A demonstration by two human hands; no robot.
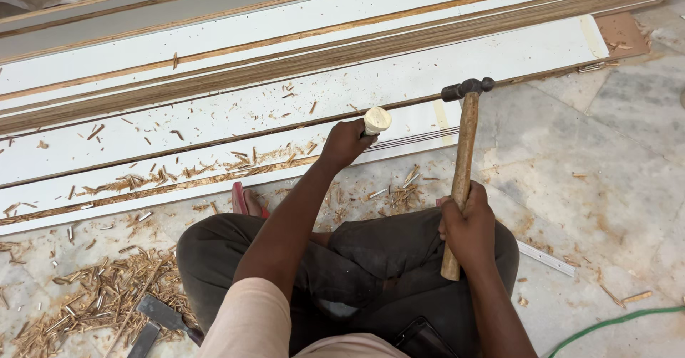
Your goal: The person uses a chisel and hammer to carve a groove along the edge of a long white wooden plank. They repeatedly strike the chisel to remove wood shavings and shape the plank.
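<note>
Seated cross-legged on the floor (606, 158) beside a run of long white boards (285, 108), all places below taken from the nearest board (214, 169). Left hand (344, 142) closed tight round a chisel, only its pale round handle end (377, 120) showing above the fist, blade hidden, set against the near edge of that board toward its right part. Right hand (467, 222) wrapped fully round the lower shaft of a hammer (464, 165), wooden handle standing nearly upright, dark metal head (467, 88) raised level with the board's far edge, just right of the chisel handle and apart from it. Grip on both sides shut: left on the chisel, right on the hammer. Along the board's near edge, left of the chisel, a raw strip of bare brown wood with curls of shavings (143, 183) lying on it. More shavings heaped on the floor well below the board's left part, with a grey metal tool (160, 315) lying beside the heap. Red sandal (242, 200) just below the board, by the knee. Thin metal strip (546, 258) on the floor off to the lower right, green cord (614, 322) further down in the corner.
</note>
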